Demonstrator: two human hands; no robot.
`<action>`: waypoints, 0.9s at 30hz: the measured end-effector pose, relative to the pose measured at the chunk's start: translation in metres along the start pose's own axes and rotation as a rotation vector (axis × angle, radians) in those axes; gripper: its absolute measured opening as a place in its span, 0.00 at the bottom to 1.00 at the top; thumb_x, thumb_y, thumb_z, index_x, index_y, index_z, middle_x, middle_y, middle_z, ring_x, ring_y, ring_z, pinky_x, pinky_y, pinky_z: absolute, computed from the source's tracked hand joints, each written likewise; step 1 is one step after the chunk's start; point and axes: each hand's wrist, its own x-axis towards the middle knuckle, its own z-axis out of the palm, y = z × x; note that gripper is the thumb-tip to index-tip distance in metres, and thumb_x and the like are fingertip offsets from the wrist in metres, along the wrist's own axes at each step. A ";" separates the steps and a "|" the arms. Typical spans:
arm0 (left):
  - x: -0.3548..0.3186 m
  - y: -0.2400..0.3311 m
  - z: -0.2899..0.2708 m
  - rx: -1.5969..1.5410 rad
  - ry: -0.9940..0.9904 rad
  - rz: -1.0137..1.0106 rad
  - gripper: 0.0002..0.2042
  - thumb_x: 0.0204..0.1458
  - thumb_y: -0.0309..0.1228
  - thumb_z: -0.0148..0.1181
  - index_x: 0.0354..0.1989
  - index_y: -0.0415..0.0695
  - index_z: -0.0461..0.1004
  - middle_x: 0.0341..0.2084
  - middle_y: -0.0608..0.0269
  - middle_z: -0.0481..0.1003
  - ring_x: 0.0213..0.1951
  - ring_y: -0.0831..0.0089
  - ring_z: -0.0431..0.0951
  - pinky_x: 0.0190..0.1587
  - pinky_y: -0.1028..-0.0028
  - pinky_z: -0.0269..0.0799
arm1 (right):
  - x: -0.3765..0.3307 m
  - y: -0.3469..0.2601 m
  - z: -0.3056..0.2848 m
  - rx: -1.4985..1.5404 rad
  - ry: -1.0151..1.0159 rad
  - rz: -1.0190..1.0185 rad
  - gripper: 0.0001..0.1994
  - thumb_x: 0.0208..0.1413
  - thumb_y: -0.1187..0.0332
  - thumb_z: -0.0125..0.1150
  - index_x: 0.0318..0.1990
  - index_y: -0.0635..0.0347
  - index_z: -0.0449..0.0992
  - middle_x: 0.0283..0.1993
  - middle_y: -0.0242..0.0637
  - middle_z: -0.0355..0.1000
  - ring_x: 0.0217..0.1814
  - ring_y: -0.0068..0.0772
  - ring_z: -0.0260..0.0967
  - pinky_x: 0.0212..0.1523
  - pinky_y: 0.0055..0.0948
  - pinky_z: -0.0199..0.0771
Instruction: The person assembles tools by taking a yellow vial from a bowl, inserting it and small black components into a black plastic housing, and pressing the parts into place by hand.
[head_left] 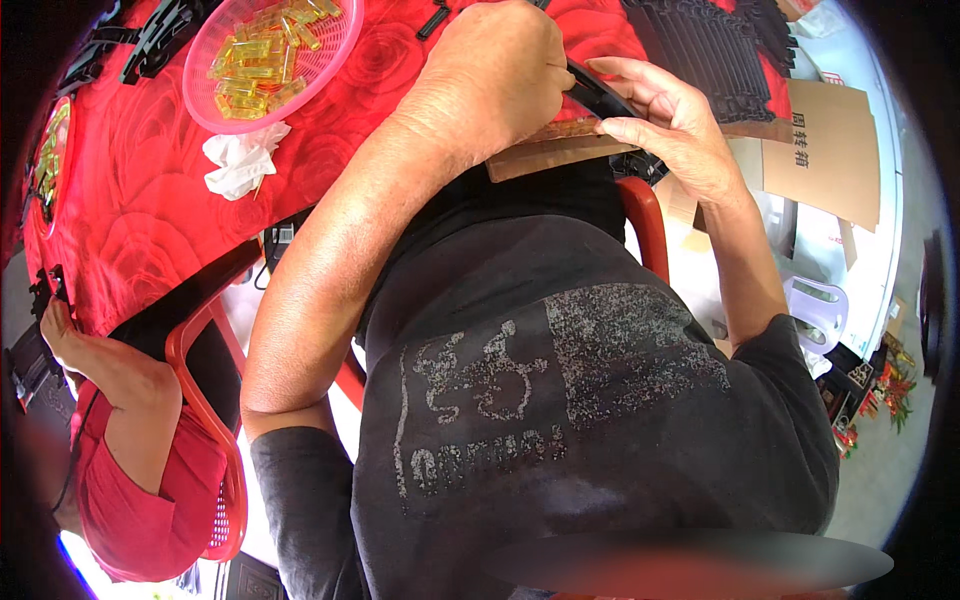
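Note:
A long black plastic piece [602, 98] lies between my hands at the table's near edge. My right hand [672, 125] grips it, the thumb on the near side and the fingers on the far side. My left hand [495, 75] is closed, with its back up, against the left end of the piece. The back of the hand hides most of its fingers, so what they hold cannot be made out. Below the hands is a brown wooden board [550, 157]. More black parts [640, 165] show under my right hand.
On the red patterned tablecloth [150, 215] are a pink basket [190, 85] of clear yellow pieces and a crumpled white tissue [240, 160]. Stacked black strips [700, 60] lie far right, near a cardboard box [825, 150]. Another person [150, 480] in red sits at left on a red chair [235, 490].

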 end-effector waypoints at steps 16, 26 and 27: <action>-0.004 0.009 0.013 0.103 0.043 0.015 0.06 0.46 0.27 0.65 0.25 0.35 0.78 0.20 0.44 0.76 0.29 0.47 0.80 0.34 0.60 0.76 | -0.012 -0.005 -0.005 -0.035 -0.002 -0.009 0.29 0.52 0.71 0.71 0.62 0.63 0.70 0.55 0.39 0.74 0.55 0.26 0.72 0.56 0.26 0.73; -0.009 0.015 0.030 0.216 0.118 -0.091 0.08 0.44 0.30 0.67 0.26 0.36 0.80 0.27 0.44 0.79 0.36 0.49 0.82 0.41 0.57 0.79 | -0.017 -0.007 -0.003 -0.060 0.031 -0.065 0.28 0.54 0.75 0.67 0.64 0.65 0.67 0.55 0.40 0.75 0.48 0.23 0.75 0.52 0.23 0.74; -0.009 0.016 0.029 0.209 0.117 -0.095 0.08 0.43 0.30 0.67 0.26 0.36 0.80 0.26 0.44 0.79 0.36 0.49 0.82 0.41 0.57 0.79 | -0.018 -0.009 -0.002 -0.071 0.036 -0.055 0.28 0.54 0.76 0.66 0.64 0.66 0.67 0.56 0.41 0.75 0.50 0.24 0.74 0.53 0.24 0.74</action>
